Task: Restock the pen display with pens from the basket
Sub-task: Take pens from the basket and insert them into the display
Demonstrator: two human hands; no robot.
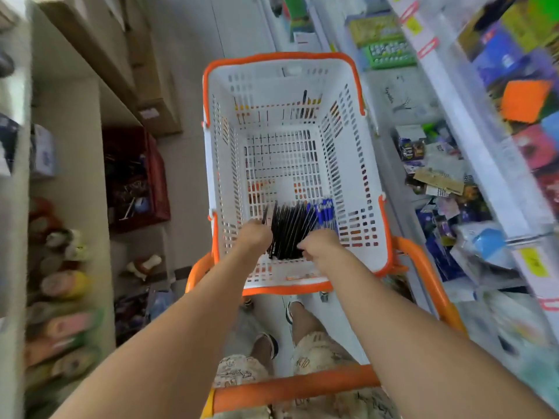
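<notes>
A white slotted basket (357,164) with orange rim sits on an orange cart in front of me. Inside it, at the near end, lies a bundle of black pens (287,231) with several blue-capped pens (325,211) beside them on the right. Both my hands reach down into the basket. My left hand (254,235) has its fingers curled at the left edge of the black pens. Fingers of my right hand (319,244) are curled against the right lower edge of the bundle. No pen display is clearly recognisable in this view.
Shop shelves (472,131) with packaged stationery run along the right, close to the basket. On the left stand beige shelves (75,140) with toys, a red crate (139,176) and cardboard boxes. The orange cart handle (296,388) is near my body; my feet show below.
</notes>
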